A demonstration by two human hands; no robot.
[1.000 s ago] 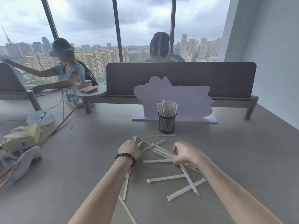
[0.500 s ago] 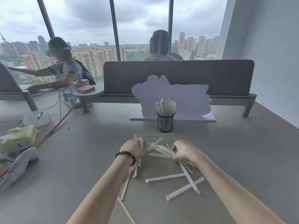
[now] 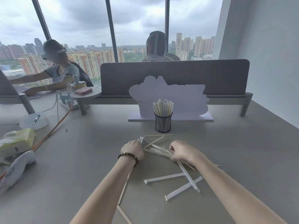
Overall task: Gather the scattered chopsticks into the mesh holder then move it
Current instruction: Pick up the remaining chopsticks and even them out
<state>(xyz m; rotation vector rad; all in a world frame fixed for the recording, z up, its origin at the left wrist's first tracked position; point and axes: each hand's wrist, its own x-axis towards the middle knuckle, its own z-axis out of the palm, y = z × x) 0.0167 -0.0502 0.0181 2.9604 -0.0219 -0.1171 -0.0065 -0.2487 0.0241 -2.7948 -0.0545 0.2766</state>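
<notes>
Head view of a grey table [image 3: 226, 159]. At centre, two bare hands work a loose pile of chopsticks [image 3: 155, 148]. The left hand [image 3: 132, 150], wearing a beaded bracelet [image 3: 128, 156] at the wrist, curls its fingers round the pile's 9 o'clock end. The right hand [image 3: 182, 152] curls round the 3 o'clock end of the same bundle, fingers closed on several sticks. Both grips are narrow and holding chopsticks.

At 12 o'clock from the hands, well apart from them, a black mesh holder [image 3: 163, 122] stands upright, already packed with chopsticks. Just behind it stands a pale cloud-shaped cutout sign [image 3: 182, 97]; no writing on it can be read.

At 5 o'clock from the hands lie three wrapped chopsticks [image 3: 165, 177], two of them crossing. At 6 o'clock, bare sticks [image 3: 123, 189] run partly under the left forearm.

At 9 o'clock, near the table's edge: a yellow tissue pack [image 3: 19, 139], its print too small to read, an orange cable [image 3: 53, 130], and a pen [image 3: 36, 119] on a round base.
</notes>
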